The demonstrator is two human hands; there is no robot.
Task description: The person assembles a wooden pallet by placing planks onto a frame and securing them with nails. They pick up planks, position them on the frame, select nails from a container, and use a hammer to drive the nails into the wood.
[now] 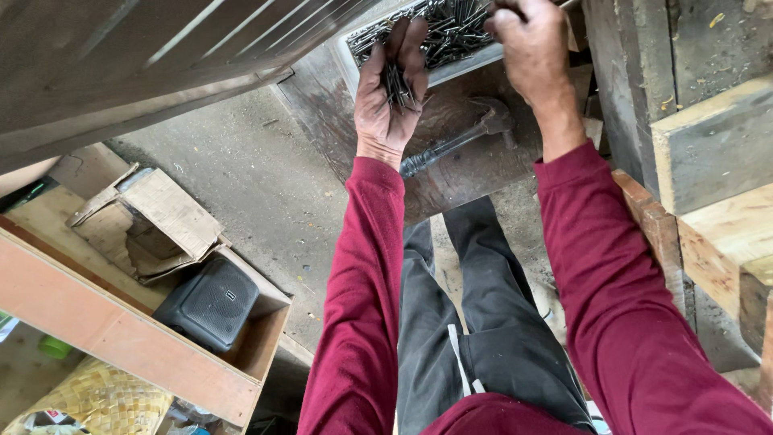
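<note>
My left hand [390, 89] is palm up and cupped around a small bunch of dark nails [400, 85], just in front of a white tray [471, 63] heaped with several more nails [443, 31]. My right hand [529, 40] reaches into the tray's right side, fingers curled down among the nails; what it grips is hidden. A hammer [456, 140] with a dark grip lies on the worn wooden surface [338, 121] below both hands. Both arms wear dark red sleeves.
Rough timber blocks [708, 145] stack up at the right. At the left a wooden crate [121, 322] holds a black speaker [211, 303] and a torn cardboard box [153, 217]. A woven basket [97, 399] sits at bottom left. Concrete floor [241, 177] lies between.
</note>
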